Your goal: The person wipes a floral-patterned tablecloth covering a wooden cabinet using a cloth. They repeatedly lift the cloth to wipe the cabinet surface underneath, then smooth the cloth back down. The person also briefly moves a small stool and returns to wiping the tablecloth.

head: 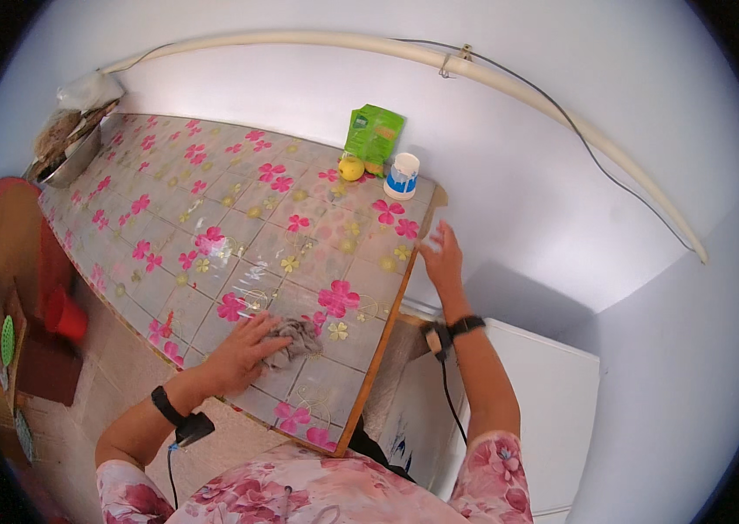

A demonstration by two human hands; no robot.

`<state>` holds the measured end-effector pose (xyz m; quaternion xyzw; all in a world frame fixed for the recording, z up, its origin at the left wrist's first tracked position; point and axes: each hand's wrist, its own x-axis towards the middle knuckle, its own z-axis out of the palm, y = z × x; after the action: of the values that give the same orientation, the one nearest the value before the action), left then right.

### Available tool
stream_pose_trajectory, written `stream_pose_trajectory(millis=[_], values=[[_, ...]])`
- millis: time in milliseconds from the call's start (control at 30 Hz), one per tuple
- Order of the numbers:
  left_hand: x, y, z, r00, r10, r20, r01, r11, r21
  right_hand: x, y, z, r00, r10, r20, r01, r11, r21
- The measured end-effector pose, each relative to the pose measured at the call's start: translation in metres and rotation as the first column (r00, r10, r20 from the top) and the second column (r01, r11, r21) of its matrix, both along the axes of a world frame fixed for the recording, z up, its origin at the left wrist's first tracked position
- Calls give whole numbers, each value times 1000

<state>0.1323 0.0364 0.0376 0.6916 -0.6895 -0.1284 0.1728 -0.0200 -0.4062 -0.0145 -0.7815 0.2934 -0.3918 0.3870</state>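
A table with a flowered plastic cover (212, 196) stretches out before me. My left hand (244, 350) lies on a crumpled grey cloth (296, 344) near the table's front edge, its fingers over the cloth's left side. At the right edge of the table, my right hand (441, 255) is raised with its fingers apart and nothing in them. Beyond it, near the wall, stand a white and blue plastic container (402, 177), a yellow apple (351, 168) and a green packet (375, 134) leaning on the wall.
A metal basin (75, 160) with a plastic bag (89, 92) and other items sits at the table's far left end. On the left, below the table, are a red bucket (67, 316) and a red round surface (2, 249). A white cabinet (533, 406) stands at the right.
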Motion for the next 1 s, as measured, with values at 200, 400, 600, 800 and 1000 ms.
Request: stream_pose_trajectory(millis=[200, 400, 600, 800, 1000], values=[[-12, -11, 24, 994, 103, -26, -98, 986, 138, 113, -55, 29, 998, -22, 55, 38, 948, -315], [21, -38, 17, 959, 284, -20, -281, 956, 86, 158, -68, 19, 995, -95, 18, 97, 972, -213], [100, -95, -2, 918, 392, 55, -392, 920, -18, 133, -70, 41, 973, -208, 104, 216, 974, -72], [119, -150, -12, 911, 408, 59, -407, 913, -20, 53, -23, 45, 974, 16, 224, -38, 995, 92], [96, -240, -23, 993, 97, 72, -88, 989, -116, -37, 32, -1, 970, -23, 242, -29, 978, 208]])
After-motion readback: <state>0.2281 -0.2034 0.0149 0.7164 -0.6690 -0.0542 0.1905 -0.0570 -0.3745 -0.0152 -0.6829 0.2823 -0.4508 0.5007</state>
